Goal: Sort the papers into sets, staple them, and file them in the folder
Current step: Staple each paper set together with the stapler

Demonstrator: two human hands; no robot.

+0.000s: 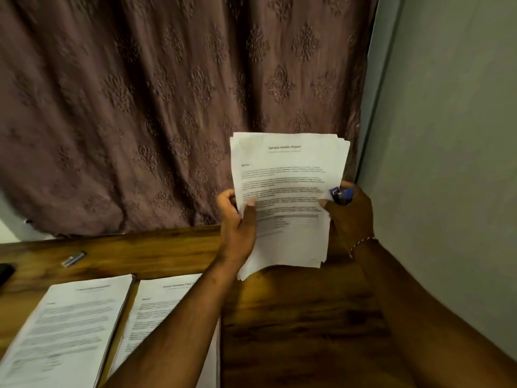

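I hold a set of white printed papers (288, 175) upright above the wooden table (293, 317). My left hand (237, 217) pinches the set's left edge, thumb on the front page. My right hand (349, 211) grips the right edge and also holds a small blue stapler (342, 195) against the papers. Two more sets lie flat on the table at the lower left: one stack of papers (70, 326) and a second stack (156, 312) beside it, partly hidden by my left forearm.
A small silver and purple object (73, 259) lies on the table near its far edge. A dark object (5, 273) sits at the left border. A brown patterned curtain (167, 107) hangs behind the table, and a grey wall (447, 163) stands to the right.
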